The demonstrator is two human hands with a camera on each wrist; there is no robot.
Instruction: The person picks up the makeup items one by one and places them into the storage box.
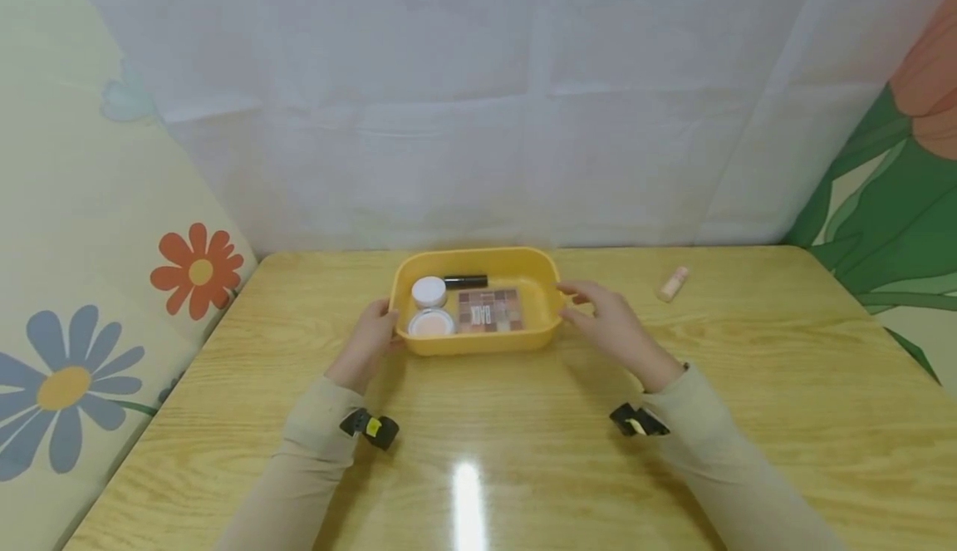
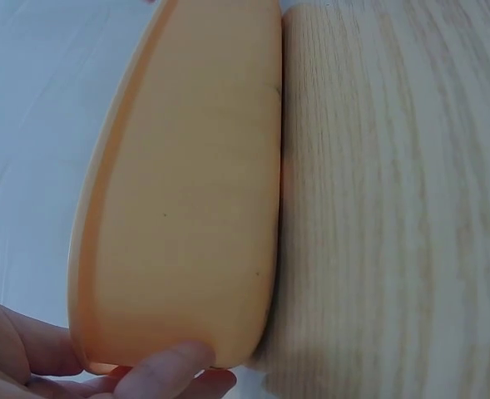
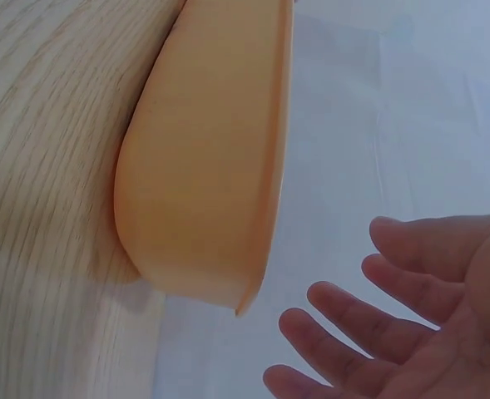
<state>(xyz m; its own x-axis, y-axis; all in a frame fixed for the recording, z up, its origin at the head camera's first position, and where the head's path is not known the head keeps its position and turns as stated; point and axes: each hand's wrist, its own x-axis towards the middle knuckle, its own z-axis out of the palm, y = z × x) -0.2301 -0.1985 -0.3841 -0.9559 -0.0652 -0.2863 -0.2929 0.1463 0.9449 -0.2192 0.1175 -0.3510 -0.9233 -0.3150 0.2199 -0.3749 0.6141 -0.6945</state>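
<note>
A yellow plastic basin (image 1: pixel 478 343) rests on the wooden table. Inside it lie a round white jar (image 1: pixel 429 292), an open-looking round compact (image 1: pixel 431 323), a black tube (image 1: pixel 466 281) and an eyeshadow palette (image 1: pixel 489 310). My left hand (image 1: pixel 371 335) grips the basin's left end, thumb by the rim and fingers along the wall, as the left wrist view also shows. At the right end, my right hand (image 1: pixel 609 327) has its fingers spread and loosely bent. In the right wrist view a gap separates those fingers (image 3: pixel 336 341) from the basin wall.
A small pinkish tube (image 1: pixel 674 283) lies on the table (image 1: pixel 755 385) to the right of the basin. Behind the table's far edge hangs a white cloth (image 1: pixel 478 119). Flower-patterned walls (image 1: pixel 198 272) flank both sides.
</note>
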